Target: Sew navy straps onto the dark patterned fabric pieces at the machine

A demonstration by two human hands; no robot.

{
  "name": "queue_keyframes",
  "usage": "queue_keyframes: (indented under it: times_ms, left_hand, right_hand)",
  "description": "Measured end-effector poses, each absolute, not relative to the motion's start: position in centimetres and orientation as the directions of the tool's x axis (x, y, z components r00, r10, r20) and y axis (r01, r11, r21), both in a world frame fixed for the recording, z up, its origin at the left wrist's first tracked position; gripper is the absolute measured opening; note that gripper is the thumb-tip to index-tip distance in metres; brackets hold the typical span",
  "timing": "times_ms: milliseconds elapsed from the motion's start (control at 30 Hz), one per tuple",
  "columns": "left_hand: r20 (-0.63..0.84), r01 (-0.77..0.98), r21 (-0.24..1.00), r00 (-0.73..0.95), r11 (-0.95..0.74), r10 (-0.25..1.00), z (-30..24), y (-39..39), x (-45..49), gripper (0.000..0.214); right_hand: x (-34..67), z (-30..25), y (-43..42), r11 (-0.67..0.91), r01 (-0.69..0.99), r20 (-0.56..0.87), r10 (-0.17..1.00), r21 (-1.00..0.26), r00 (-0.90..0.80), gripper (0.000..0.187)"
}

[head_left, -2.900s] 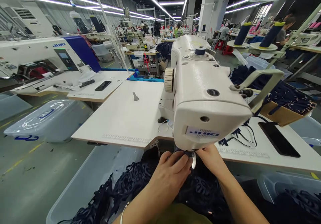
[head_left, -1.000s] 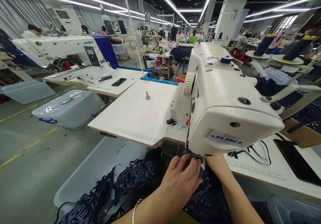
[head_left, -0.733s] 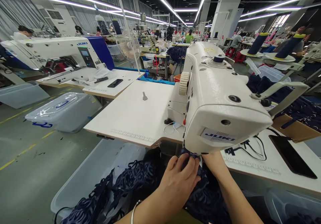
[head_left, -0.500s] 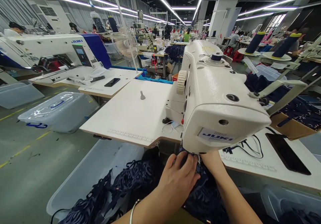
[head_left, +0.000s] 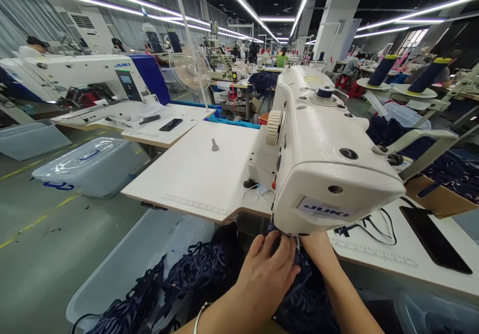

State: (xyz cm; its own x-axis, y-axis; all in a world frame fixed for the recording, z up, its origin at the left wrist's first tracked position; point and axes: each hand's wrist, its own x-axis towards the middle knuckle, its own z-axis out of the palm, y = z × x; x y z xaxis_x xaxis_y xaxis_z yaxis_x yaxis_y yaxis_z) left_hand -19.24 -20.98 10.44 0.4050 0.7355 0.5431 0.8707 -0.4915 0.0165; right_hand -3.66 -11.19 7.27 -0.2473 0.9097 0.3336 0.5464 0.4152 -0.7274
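Observation:
A white sewing machine (head_left: 337,144) stands directly ahead, its head end facing me. Just below that end, my left hand (head_left: 266,276) is closed, fingers bent over a navy garment (head_left: 305,294) with thin straps. My right hand (head_left: 315,244) reaches in under the machine head from the other side. Its fingers are hidden behind the head and the left hand, so their grip does not show. The garment hangs from the sewing area into my lap; the needle is out of sight.
A white table (head_left: 190,169) carries a small grey metal piece (head_left: 214,145). At right lie a black phone (head_left: 436,239) and loose navy straps (head_left: 368,226). Low at left, a clear plastic bin (head_left: 123,259) holds navy strappy pieces (head_left: 198,269). Thread cones (head_left: 426,77) stand at right.
The view has tilted up slightly, so the machine and tables sit a little lower in the picture. Both hands stay at the garment under the machine head, with hardly any movement.

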Motion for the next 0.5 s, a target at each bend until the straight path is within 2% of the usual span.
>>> queue_keyframes:
  times_ms: [100,267,400,500]
  left_hand:
    - [0.552,0.879,-0.009,0.402,-0.477,0.73,10.5,-21.2,-19.4,0.038]
    - [0.572,0.866,-0.05,0.433,-0.497,0.697,10.2,-21.1,-20.0,0.041]
    - [0.621,0.862,-0.092,0.442,-0.499,0.648,9.9,-20.9,-20.1,0.041]
    - [0.634,0.852,-0.128,0.465,-0.508,0.619,9.8,-20.8,-19.8,0.039]
  right_hand:
    - [-3.5,7.1,-12.4,0.379,0.523,0.301,0.925,-0.764,-0.23,0.03]
    - [-2.5,7.6,-16.0,0.183,0.433,0.192,0.981,-0.883,-0.023,0.037]
    - [-1.3,8.4,-18.6,0.075,0.381,-0.02,0.971,-0.922,-0.238,0.035]
    - [-0.9,8.6,-19.3,0.002,0.407,-0.115,0.958,-0.914,-0.264,0.036]
